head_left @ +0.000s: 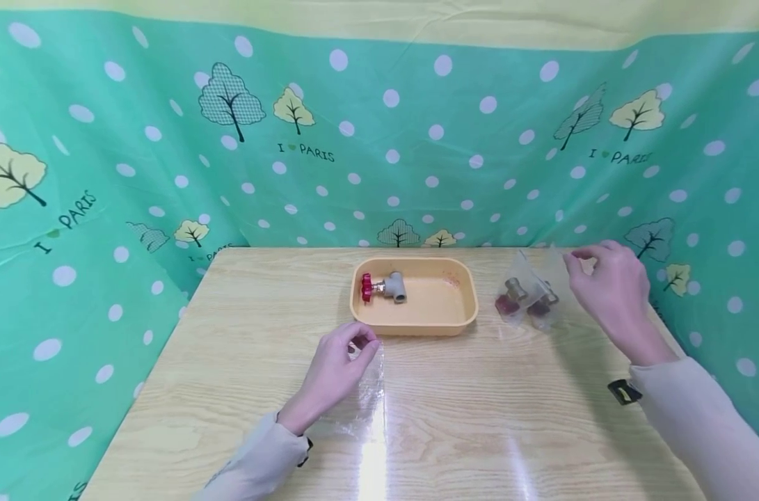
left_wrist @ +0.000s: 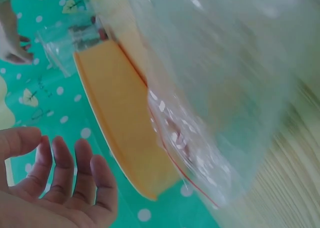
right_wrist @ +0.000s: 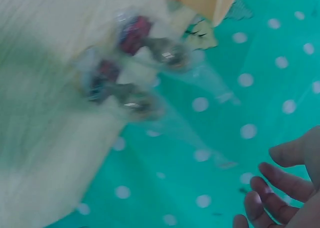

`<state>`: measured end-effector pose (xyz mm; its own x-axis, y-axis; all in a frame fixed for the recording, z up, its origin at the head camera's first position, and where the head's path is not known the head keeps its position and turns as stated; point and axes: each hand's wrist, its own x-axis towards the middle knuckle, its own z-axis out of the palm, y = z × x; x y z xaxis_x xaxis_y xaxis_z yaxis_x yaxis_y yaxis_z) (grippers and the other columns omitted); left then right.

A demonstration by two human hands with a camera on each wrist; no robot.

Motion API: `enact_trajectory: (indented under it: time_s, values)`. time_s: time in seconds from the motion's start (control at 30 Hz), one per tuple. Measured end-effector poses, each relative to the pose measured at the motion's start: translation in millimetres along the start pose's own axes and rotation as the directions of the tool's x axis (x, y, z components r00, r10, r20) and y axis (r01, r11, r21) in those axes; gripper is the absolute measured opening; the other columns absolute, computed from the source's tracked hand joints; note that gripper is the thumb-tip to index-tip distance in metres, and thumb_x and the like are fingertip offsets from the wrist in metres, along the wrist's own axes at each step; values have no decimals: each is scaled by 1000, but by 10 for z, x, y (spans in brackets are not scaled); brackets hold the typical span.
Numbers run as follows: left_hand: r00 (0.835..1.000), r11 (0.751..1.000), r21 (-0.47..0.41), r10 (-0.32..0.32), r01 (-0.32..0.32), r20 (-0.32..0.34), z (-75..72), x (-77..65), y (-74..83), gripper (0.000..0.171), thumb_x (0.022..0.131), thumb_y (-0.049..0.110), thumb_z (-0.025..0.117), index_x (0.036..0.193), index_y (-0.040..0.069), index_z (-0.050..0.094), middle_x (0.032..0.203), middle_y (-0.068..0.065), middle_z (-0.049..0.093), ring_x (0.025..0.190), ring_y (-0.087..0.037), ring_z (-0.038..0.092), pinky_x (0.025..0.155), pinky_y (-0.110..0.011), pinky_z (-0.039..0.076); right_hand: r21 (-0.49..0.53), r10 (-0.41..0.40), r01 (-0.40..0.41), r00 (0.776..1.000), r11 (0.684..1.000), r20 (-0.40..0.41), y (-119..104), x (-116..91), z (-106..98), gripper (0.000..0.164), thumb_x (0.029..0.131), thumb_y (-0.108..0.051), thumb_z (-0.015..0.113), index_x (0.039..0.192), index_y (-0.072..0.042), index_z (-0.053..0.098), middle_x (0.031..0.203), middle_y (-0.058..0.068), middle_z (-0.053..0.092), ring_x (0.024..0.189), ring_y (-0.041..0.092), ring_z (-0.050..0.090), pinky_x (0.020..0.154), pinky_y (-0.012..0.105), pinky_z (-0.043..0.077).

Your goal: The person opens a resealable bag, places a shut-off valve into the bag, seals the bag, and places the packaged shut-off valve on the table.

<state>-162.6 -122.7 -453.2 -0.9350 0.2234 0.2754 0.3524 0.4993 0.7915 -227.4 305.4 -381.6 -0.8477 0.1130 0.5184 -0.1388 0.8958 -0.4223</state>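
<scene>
My left hand [head_left: 341, 358] is in front of the tray, its thumb and fingers loosely bent. A clear zip bag [left_wrist: 220, 87] with a red seal line is beside it; in the left wrist view a gap shows between bag and fingertips. My right hand [head_left: 613, 282] is at the right, fingers loosely bent and apart from two clear bags. The nearer bag [right_wrist: 137, 105] and the other bag [right_wrist: 167, 52] each hold a brass valve with a dark red handle. In the tray [head_left: 442, 323] lies a grey valve [head_left: 394, 287] with a red handwheel [head_left: 366, 287].
The wooden table [head_left: 260, 292] carries the tray near its back edge. Behind and at both sides hangs a green dotted curtain [head_left: 392, 139]. Bright light glares off the table's front middle.
</scene>
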Motion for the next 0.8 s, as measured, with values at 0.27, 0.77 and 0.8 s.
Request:
enact_trajectory:
  time_s: [0.27, 0.77, 0.8]
  values:
    - [999, 986, 160, -40, 35, 32, -74, -59, -112, 7, 97, 14, 74, 103, 11, 74, 97, 8, 66, 93, -15, 63, 83, -39, 56, 99, -174, 179, 983, 979, -57, -509, -174, -32, 18, 96, -11, 73, 98, 6, 78, 98, 23, 74, 82, 38, 63, 70, 47, 45]
    - [970, 876, 463, -214, 139, 113, -171, -360, -192, 45, 88, 21, 84, 128, 7, 69, 127, -15, 56, 114, -36, 53, 84, -52, 56, 288, -218, 146, 947, 947, 237, -1013, -835, 615, 3, 90, -3, 77, 89, -5, 79, 79, -2, 70, 67, 14, 56, 58, 29, 48]
    - [966, 876, 456, -233, 157, 114, -179, -374, -197, 47, 88, 22, 84, 130, 7, 68, 129, -16, 55, 115, -36, 53, 85, -53, 56, 291, -215, 133, 938, 947, 270, -1042, -867, 642, 4, 90, -4, 76, 89, -6, 79, 77, -3, 69, 65, 13, 55, 57, 28, 47]
